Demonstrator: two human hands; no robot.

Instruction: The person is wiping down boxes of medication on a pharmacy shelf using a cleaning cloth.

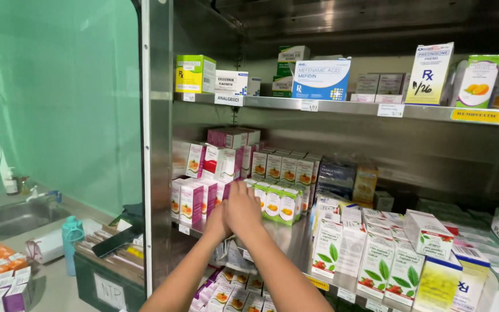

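While both arms reach up, the hands meet at the middle shelf's front edge.
Right hand lies over left hand, fingers touching the green-and-orange boxes; grip cannot be told for either. Pink-and-white boxes stand just left, at the shelf's left corner; leaf-printed white boxes sit toward the right edge.

- top shelf: yellow-green box, blue-white box, tall white box, box with orange fruit picture
- right of middle shelf: white boxes with green leaves
- left, behind green panel: steel sink, teal bottle, bin of folders
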